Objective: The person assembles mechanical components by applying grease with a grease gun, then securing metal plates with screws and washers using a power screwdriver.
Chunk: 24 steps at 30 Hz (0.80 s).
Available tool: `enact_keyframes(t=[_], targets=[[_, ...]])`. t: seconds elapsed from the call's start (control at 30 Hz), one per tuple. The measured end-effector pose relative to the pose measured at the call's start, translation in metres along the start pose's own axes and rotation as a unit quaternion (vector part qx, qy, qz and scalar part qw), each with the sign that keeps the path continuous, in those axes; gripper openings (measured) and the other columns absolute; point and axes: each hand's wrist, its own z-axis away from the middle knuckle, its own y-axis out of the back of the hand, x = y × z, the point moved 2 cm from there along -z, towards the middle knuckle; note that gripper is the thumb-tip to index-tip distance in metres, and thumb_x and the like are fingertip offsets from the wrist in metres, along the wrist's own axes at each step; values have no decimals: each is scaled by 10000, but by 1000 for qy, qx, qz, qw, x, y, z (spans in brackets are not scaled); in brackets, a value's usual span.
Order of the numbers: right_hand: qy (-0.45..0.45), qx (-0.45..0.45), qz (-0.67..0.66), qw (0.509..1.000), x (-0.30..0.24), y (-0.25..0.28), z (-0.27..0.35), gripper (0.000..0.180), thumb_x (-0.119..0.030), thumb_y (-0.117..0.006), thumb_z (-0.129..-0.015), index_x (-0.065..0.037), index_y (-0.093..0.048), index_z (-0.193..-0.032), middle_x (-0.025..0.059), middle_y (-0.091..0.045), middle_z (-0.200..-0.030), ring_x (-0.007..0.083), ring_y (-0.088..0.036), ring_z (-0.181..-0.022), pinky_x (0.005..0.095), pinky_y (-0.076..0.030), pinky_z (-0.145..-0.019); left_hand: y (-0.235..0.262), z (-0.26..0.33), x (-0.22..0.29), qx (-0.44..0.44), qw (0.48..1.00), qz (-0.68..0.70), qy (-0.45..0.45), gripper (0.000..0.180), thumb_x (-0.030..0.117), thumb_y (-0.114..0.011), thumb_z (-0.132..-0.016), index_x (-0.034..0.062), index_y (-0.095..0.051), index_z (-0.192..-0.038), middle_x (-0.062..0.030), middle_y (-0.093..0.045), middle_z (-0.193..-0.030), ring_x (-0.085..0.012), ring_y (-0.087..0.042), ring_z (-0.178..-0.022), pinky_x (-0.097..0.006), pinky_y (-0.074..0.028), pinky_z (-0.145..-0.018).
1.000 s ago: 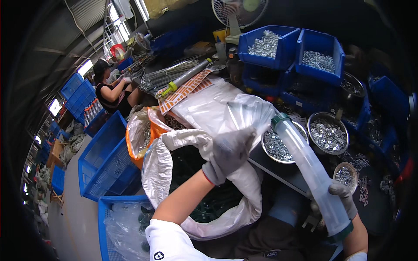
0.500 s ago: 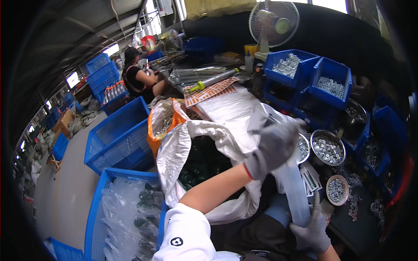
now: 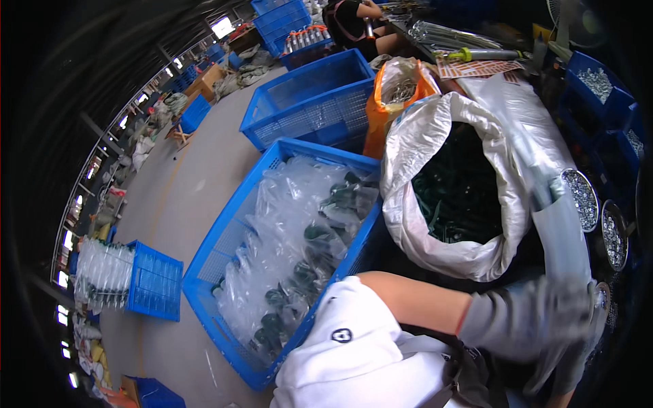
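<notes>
A long translucent plastic bag hangs along the right side, its lower end at my two gloved hands. My left hand, in a grey knit glove, reaches across to the bag; motion smears its fingers, so its grip is unclear. My right hand is low at the right, mostly hidden behind the left hand and the plastic. Left of the bag stands a white woven sack with its mouth rolled wide, holding dark green pieces.
A blue crate of bagged green items is at my left, with another blue crate beyond. An orange bag stands by the sack. Metal bowls of small hardware are at right. A co-worker sits at the far bench.
My view has swung left and down, so the scene sits further right. My left hand has come down from the bag's upper part to its lower end, near my right hand.
</notes>
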Motion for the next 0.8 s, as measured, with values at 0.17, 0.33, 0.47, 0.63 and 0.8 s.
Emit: enact_keyframes(t=[0.17, 0.33, 0.47, 0.63, 0.8], targets=[[245, 123, 303, 913, -9, -11, -22, 459, -107, -557, -836, -27, -534, -1287, 122, -553, -1230, 424, -545, -1086, 567, -419, -965, 115, 39, -56, -330, 856, -212, 338, 511, 279, -631, -782, 34, -530, -1219, -181, -586, -1148, -316, -595, -1050, -410, -471, -904], [188, 134, 46, 972, -53, -15, -54, 461, -124, -559, -918, 57, -441, -1325, 225, -477, -1335, 398, -467, -1245, 490, -392, -1031, 238, 150, -60, 5, 802, -318, 505, 594, 270, -679, -739, -15, -480, -1220, -210, -614, -1048, -338, -618, -954, -412, -483, -862], [173, 64, -52, 981, -46, -43, -54, 533, 68, -582, -786, -4, -498, -1307, 206, -504, -1299, 372, -499, -1212, 444, -417, -1006, 310, 273, -59, 215, 658, -228, 685, 490, 285, -648, -738, -43, -565, -1093, -227, -643, -982, -323, -640, -919, -405, -490, -829], [149, 21, -43, 988, -41, -59, -37, 501, 122, -569, -690, -12, -576, -1173, 182, -576, -1171, 356, -560, -1092, 437, -441, -937, 301, 440, -79, 151, 464, -230, 842, 428, 297, -575, -821, -39, -594, -1086, -210, -666, -961, -281, -647, -851, -392, -478, -807], [66, -22, -117, 991, -47, -61, -22, 478, 101, -618, -668, -24, -570, -1127, 163, -578, -1131, 351, -558, -1034, 420, -451, -892, 297, 558, -40, 1, 395, -314, 863, 324, 159, -397, -942, 112, -563, -1216, -120, -594, -1245, -299, -562, -1169, -503, -451, -924]])
